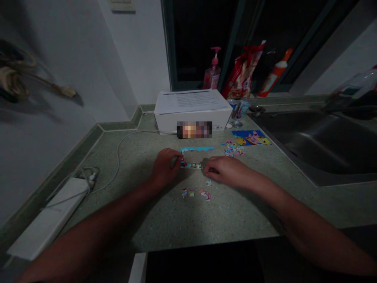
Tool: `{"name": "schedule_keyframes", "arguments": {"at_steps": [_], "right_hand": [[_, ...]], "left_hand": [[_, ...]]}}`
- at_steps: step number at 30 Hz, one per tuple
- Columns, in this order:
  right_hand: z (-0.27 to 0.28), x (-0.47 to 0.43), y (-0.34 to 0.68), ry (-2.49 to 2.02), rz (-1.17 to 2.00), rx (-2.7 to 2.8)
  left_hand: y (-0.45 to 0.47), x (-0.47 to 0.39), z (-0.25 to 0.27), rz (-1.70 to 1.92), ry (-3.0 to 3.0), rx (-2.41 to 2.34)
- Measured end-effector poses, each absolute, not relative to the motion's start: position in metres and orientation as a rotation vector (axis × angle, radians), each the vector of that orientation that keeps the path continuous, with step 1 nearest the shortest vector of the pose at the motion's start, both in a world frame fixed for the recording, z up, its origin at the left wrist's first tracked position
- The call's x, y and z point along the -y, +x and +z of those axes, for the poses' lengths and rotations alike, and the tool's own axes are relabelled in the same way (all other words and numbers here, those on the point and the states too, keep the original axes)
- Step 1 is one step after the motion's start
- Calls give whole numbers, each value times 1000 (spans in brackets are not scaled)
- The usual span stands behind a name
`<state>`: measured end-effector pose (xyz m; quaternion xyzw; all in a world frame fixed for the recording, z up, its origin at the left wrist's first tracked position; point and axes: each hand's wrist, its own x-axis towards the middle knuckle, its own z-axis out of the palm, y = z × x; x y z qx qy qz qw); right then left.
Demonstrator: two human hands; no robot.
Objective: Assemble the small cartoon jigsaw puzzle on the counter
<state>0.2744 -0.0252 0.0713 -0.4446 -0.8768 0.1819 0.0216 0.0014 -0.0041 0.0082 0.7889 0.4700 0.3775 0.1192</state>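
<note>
A partly joined jigsaw puzzle (196, 149) lies on the counter, with a light-blue top row and a colourful bottom row. At its left edge is my left hand (166, 165), thumb and forefinger pinched together; what they grip is too small to make out. My right hand (222, 168) has curled, closed fingers by the right end of the bottom row, and they hide whatever is in them. Nearer to me lie several loose puzzle pieces (192, 192), one of them just below the right hand. A pile of mixed puzzle pieces (232, 148) sits beyond that hand.
Behind the puzzle stands a white box (193, 106) with a pixelated object (194, 129) against its front. A picture card (251, 138) lies beside the sink (324, 145). Cans (242, 109) stand near the box. A cable (118, 151) runs to a power strip (51, 218) at left.
</note>
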Motion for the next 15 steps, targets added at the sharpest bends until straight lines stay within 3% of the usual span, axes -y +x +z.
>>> {"name": "schedule_keyframes", "arguments": {"at_steps": [6,15], "right_hand": [[69,31,263,-1299,562,2755],[77,25,270,-1484,230,2647]], "left_hand": [[1,4,8,1114,2304,-1369],[1,4,8,1138,2309,-1360]]}}
